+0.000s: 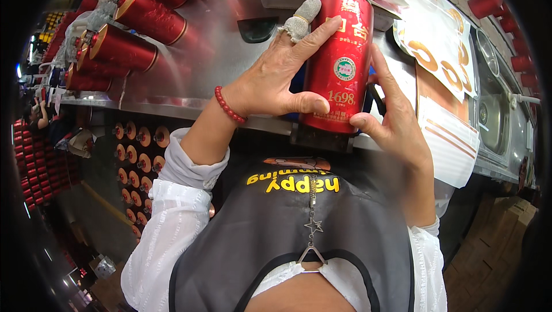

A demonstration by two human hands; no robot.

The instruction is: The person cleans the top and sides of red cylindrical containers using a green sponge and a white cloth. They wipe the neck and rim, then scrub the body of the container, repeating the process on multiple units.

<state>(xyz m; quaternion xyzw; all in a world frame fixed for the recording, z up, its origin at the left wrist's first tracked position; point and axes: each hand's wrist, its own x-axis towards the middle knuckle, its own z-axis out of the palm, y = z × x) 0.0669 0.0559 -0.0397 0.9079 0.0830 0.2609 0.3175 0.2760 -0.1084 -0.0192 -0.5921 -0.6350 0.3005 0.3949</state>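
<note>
A red bottle [348, 47] with gold print and a round green-and-white sticker lies in front of me, its clear stopper end pointing away. My left hand [282, 76] grips its left side, index finger and thumb pressed on the printed face. One fingertip of that hand wears a grey cloth finger cover [305, 18]. My right hand [394, 108] holds the right side, its thumb near the lower end and its fingers along the edge. Beneath the near end sits a dark block [319, 137], mostly hidden by the bottle.
Several red bottles [150, 16] lie on the metal bench [195, 62] at left, with more racked below. At right are white sheets with gold-brown shapes [434, 42], a striped sheet [448, 139] and a metal sink [493, 111]. Cardboard boxes [497, 226] stand at lower right.
</note>
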